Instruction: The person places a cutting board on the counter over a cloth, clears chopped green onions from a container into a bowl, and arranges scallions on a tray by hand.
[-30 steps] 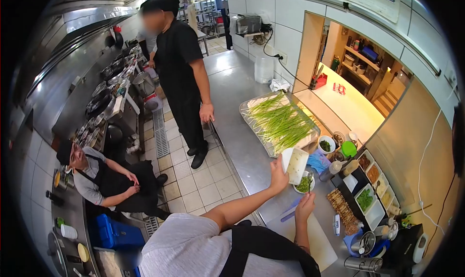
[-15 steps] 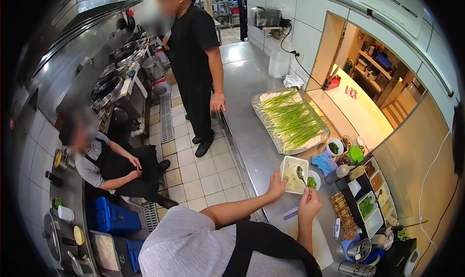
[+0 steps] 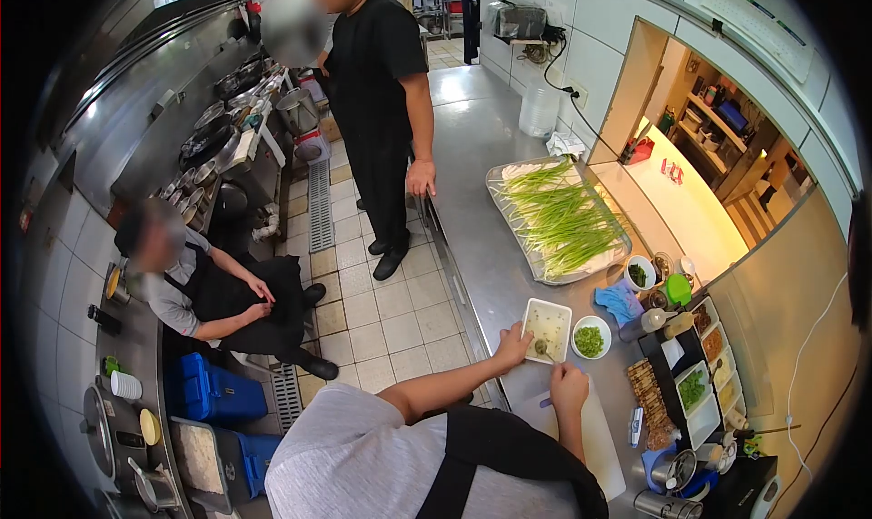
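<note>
My left hand grips the near left edge of a white rectangular container, which has bits of pale and greenish food along its bottom. My right hand is closed round the handle of a spoon; the spoon's bowl rests low inside the container, near its front side. Just right of the container stands a round white bowl of chopped green onion. Beneath my right forearm lies a white cutting board, with a purplish-blue knife handle partly showing beside it.
Behind the container is a clear tray of long green stalks. Seasoning trays, squeeze bottles and a blue cloth crowd the right side. One person stands at the counter's left edge; another sits behind.
The spoon has moved down toward the container's near side, and my right hand has come lower. The container looks less tilted, and the bowl of green onion is now fully uncovered.
</note>
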`<state>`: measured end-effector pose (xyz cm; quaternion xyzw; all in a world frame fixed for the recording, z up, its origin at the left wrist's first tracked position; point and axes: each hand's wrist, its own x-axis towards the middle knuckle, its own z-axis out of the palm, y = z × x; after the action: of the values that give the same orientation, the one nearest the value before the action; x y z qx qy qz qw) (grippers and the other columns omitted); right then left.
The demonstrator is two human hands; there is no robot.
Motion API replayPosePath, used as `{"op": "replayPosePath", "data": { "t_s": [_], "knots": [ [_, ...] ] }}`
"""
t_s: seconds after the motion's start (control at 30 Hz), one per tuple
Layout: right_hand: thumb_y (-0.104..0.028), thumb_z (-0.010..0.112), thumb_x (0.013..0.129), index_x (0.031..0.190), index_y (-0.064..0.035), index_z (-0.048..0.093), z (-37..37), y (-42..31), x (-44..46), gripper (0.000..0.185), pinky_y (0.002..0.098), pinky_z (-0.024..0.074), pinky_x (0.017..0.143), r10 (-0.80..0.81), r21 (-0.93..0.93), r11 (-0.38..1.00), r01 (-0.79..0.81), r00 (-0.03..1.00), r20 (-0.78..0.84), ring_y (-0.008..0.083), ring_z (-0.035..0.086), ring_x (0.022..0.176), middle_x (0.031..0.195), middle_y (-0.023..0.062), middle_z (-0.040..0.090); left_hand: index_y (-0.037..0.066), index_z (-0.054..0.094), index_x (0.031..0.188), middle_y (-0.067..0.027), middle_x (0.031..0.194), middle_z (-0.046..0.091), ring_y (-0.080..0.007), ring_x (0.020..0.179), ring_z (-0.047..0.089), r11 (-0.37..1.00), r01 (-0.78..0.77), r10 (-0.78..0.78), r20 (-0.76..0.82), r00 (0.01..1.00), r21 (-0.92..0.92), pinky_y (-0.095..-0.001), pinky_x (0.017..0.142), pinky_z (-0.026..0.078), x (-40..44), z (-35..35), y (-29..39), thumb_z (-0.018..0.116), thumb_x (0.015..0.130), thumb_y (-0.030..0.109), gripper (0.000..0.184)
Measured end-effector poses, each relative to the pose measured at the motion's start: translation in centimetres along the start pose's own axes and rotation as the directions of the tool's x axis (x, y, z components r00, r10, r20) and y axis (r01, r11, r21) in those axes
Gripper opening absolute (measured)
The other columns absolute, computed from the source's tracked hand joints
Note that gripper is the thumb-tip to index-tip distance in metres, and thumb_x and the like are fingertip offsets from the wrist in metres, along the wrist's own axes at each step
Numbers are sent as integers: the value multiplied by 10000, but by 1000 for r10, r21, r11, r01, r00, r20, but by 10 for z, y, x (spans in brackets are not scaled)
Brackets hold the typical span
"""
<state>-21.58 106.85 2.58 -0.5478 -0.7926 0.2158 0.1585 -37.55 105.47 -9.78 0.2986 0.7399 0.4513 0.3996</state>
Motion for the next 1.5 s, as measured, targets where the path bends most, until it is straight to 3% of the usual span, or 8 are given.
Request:
{"op": "replayPosePath", "data": {
  "t_s": [0.2,0.3,0.4,0.43,0.63,0.77,1.03,1.5],
  "knots": [
    [-141,482,919,938,17,653,9,-3,4,234,429,486,677,-58,366,919,145,969,-239,371,637,741,805,218,653,7,300,1395,-307,1295,323,-460,1134,422,924,-44,139,-228,964,380,-433,987,367,-29,-18,45,552,888,393,686],
    [-116,472,923,992,30,640,10,-13,6,233,417,483,710,-54,443,880,172,962,-267,364,630,778,857,221,651,-33,435,1285,-273,1177,459,-429,1078,464,722,-408,605,-224,764,558,-443,944,396,-65,-37,75,577,880,375,592],
    [-88,486,913,1036,28,628,19,-12,0,221,405,484,725,-135,380,882,278,922,-362,353,622,802,890,203,643,-37,559,1137,-239,1048,563,-383,1010,535,860,-460,456,72,887,219,-429,849,441,-72,-23,71,539,905,335,439],
    [-60,487,907,1065,26,620,15,-18,-3,224,397,486,733,-183,303,905,300,915,-360,348,619,820,916,192,637,-34,638,973,-199,833,637,-334,824,604,969,-240,245,184,952,-51,-383,732,474,-83,-25,98,511,918,307,368],
    [-2,524,865,1258,52,491,9,-42,-23,398,366,484,760,-336,253,868,426,882,-332,345,574,935,1050,190,542,-28,618,894,-98,809,635,-170,700,588,806,103,54,247,967,-582,-312,619,477,-83,-15,115,400,974,253,365],
    [12,530,843,1291,40,480,-8,-40,-34,452,372,454,836,-317,357,854,378,923,-218,330,548,984,1077,191,519,-27,601,997,-119,913,632,-185,809,595,798,231,-8,374,927,-556,-327,684,507,-75,-17,107,351,1006,274,392],
    [-287,399,948,1217,-195,636,-17,-11,-8,370,469,223,1075,-360,332,865,377,926,-116,384,305,1297,1414,196,354,109,429,675,-99,765,601,-222,699,619,826,431,-152,593,791,-363,-400,675,538,-79,-47,113,341,992,343,404],
    [-257,545,894,1188,-267,648,2,-12,21,311,640,123,1054,-438,-22,899,438,895,-82,378,164,1389,1502,66,283,123,401,658,-65,655,570,-172,549,554,861,428,-210,575,791,-276,-308,533,481,-74,-74,87,341,1003,355,420]
  ]
}}
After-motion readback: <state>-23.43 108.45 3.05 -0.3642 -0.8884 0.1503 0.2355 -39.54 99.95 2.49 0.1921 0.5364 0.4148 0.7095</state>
